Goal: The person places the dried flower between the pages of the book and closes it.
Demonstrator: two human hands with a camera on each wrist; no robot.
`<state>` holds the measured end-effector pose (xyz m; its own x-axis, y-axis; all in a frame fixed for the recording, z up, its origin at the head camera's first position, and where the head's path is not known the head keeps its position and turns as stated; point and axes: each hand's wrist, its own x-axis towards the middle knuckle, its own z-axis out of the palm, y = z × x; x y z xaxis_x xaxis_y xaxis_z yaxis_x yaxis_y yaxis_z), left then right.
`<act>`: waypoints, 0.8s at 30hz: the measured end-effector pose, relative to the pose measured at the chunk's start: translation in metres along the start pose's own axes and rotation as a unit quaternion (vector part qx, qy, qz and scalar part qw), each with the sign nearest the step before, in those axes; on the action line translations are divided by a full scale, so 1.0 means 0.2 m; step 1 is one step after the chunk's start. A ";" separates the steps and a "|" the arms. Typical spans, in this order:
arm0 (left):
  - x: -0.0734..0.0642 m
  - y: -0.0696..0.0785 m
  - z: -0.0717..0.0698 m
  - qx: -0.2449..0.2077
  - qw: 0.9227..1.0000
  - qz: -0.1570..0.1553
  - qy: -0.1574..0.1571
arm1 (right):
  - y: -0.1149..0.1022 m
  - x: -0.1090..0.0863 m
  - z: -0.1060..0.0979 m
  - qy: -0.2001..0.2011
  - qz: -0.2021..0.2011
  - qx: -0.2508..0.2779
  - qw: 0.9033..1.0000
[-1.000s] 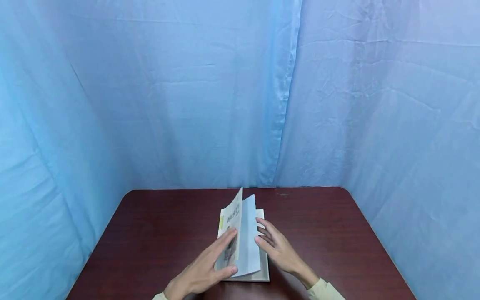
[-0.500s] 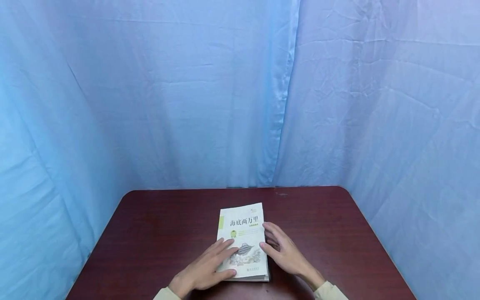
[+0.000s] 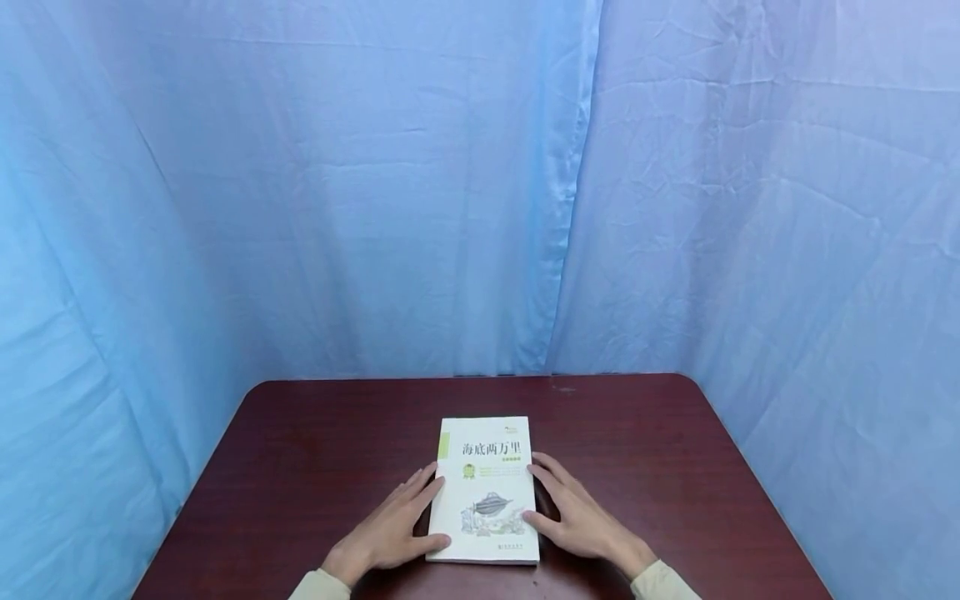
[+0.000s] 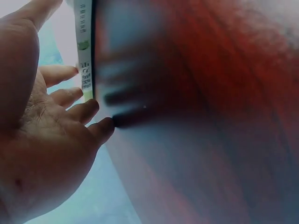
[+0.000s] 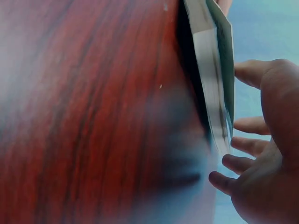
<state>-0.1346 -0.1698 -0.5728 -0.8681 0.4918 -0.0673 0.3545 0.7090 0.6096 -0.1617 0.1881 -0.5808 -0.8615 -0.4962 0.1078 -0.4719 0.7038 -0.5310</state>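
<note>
A white paperback book point(image 3: 487, 492) lies flat and closed on the dark red table, its cover showing a ship-like drawing and dark Chinese characters. At its left side is my left hand point(image 3: 390, 521), fingers along the spine and thumb over the lower left of the cover. In the left wrist view, the book's spine point(image 4: 84, 56) stands by the loosely extended fingertips. My right hand point(image 3: 581, 512) rests at the opposite edge, thumb and fingertips at the cover's rim. The right wrist view shows the page edges point(image 5: 210, 79) beside relaxed fingers.
The reddish-brown wooden table point(image 3: 322, 450) has rounded far corners. Light blue curtains point(image 3: 412, 208) hang behind it and along both sides. Pale sleeves point(image 3: 663, 582) cover the forearms.
The raised cover and leaves have come down to the right, and the book now lies closed. My left hand has slid off the cover to the spine side; my right hand stays by the right edge.
</note>
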 end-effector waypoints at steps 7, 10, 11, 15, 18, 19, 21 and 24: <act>-0.02 0.01 0.02 -0.007 1.000 -0.002 0.011 | 0.03 -0.01 0.01 -0.018 -0.008 -0.026 0.999; -0.03 0.02 0.03 -0.007 1.000 0.002 0.020 | 0.05 -0.01 0.01 -0.020 -0.013 -0.031 0.999; -0.03 0.02 0.04 -0.005 1.000 0.003 0.023 | 0.05 -0.01 0.01 -0.019 -0.015 -0.032 0.999; -0.03 0.01 0.04 0.008 1.000 0.007 0.029 | 0.05 0.00 0.00 -0.017 -0.017 -0.028 0.999; -0.03 0.00 0.04 0.010 0.999 0.011 0.031 | 0.05 0.00 0.00 -0.011 -0.016 -0.026 0.999; -0.03 0.00 0.03 0.010 0.999 0.010 0.030 | 0.05 0.00 0.00 -0.008 -0.015 -0.025 1.000; -0.03 0.00 0.02 0.010 0.999 0.014 0.033 | 0.04 0.01 0.00 0.000 -0.013 -0.024 1.000; -0.02 0.00 0.01 0.010 0.999 0.018 0.039 | 0.03 0.02 -0.01 0.013 -0.013 -0.016 1.000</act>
<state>-0.1306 -0.1719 -0.5738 -0.8788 0.4770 0.0161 0.3919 0.7019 0.5948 -0.1685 0.1911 -0.5826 -0.8529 -0.5021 0.1430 -0.4998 0.7063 -0.5014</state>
